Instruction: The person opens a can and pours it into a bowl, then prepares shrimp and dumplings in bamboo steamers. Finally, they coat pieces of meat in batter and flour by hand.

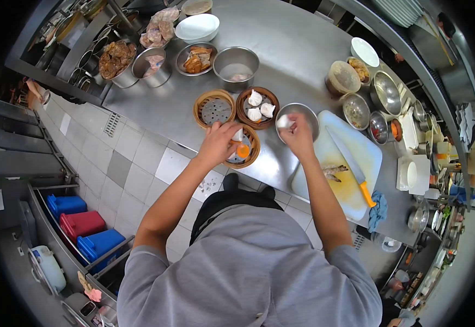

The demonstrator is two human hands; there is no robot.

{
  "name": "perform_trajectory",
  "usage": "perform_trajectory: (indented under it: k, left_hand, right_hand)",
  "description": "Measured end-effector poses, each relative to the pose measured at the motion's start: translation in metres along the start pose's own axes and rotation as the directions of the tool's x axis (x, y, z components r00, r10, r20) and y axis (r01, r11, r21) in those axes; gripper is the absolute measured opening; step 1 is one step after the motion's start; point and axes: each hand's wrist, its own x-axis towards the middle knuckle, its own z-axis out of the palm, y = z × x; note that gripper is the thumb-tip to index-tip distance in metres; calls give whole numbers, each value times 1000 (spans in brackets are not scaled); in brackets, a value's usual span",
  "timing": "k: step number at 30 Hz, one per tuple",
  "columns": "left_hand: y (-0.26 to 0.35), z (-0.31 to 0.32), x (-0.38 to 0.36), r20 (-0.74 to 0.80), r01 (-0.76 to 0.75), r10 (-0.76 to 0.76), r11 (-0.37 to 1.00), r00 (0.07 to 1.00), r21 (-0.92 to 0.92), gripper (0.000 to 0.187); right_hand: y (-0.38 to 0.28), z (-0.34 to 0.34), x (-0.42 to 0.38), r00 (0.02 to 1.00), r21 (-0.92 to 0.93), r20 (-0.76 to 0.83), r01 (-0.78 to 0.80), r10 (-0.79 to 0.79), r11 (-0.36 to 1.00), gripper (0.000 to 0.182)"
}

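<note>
Grey shirt (248,261) nearest; near steamer (256,148): orange slice (243,151), left fingers' (230,129) grip unclear; right fingers (298,119) hold white piece (285,121) at steel bowl (314,126); far-right steamer (277,102): three dumplings (254,114).

Three round bamboo steamer baskets (198,109), three white buns (267,110) together in one basket, one orange slice (243,151) in another, one cutting board (369,146), one orange-handled knife (349,158), one blue cloth (378,210), two blue bins (66,205), one red bin (82,224), two dark shoes (230,182)
</note>
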Motion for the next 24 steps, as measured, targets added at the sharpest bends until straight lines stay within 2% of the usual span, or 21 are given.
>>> perform_trajectory:
  k: [1, 2, 3, 5, 8, 9, 13, 15, 17, 19, 21, 23, 24]
  left_hand:
    - [-3, 1, -1, -6, -27, 27, 1000, 1000, 9, 52]
    - [-6, 2, 1, -17, -57, 57, 998, 998, 18, 50]
    - [-8, 3, 3, -32, -88, 89, 996, 996, 26, 47]
    - [-7, 0, 7, 15, -83, 82, 995, 997, 47, 43]
    - [-8, 1, 9, 47, -83, 80, 995, 996, 59, 39]
    - [-8, 2, 10, 49, -87, 84, 995, 995, 58, 37]
    - [-1, -4, 10, 27, -88, 86, 994, 996, 72, 35]
    - [3, -6, 13, 1, -93, 93, 995, 996, 39, 34]
    - [5, -4, 18, -18, -126, 126, 992, 992, -2, 33]
    - [16, 9, 38, -37, -190, 188, 980, 981, -54, 32]
    - [39, 27, 62, -46, -306, 304, 951, 952, -48, 32]
    - [52, 60, 96, 78, -366, 368, 930, 926, -41, 34]
    - [57, 76, 110, 43, -397, 397, 918, 917, -12, 34]
  right_hand:
    - [4, 11, -7, 991, 59, 90, 98, -103, 993, 46]
    - [-15, 14, -20, 975, -77, 173, 153, -138, 985, 48]
    - [-12, 32, -29, 935, -28, 218, 292, -280, 956, 46]
    - [-43, 42, -46, 858, -128, 410, 389, -309, 912, 45]
    - [-48, 65, -57, 842, -223, 375, 488, -388, 844, 42]
    - [-47, 65, -59, 849, -239, 374, 476, -373, 846, 39]
    - [-41, 35, -51, 881, -104, 338, 384, -331, 917, 40]
    - [-7, 15, -36, 921, -206, 227, 363, -317, 909, 40]
    - [22, -14, -15, 982, -352, 170, 133, -77, 927, 40]
    - [22, -35, 1, 985, -476, 142, -16, 95, 879, 41]
    - [48, -30, 16, 967, -458, 224, -5, 121, 889, 46]
    - [63, -19, 34, 944, -479, 282, -18, 174, 878, 50]
    - [66, -16, 43, 930, -510, 297, -38, 218, 859, 52]
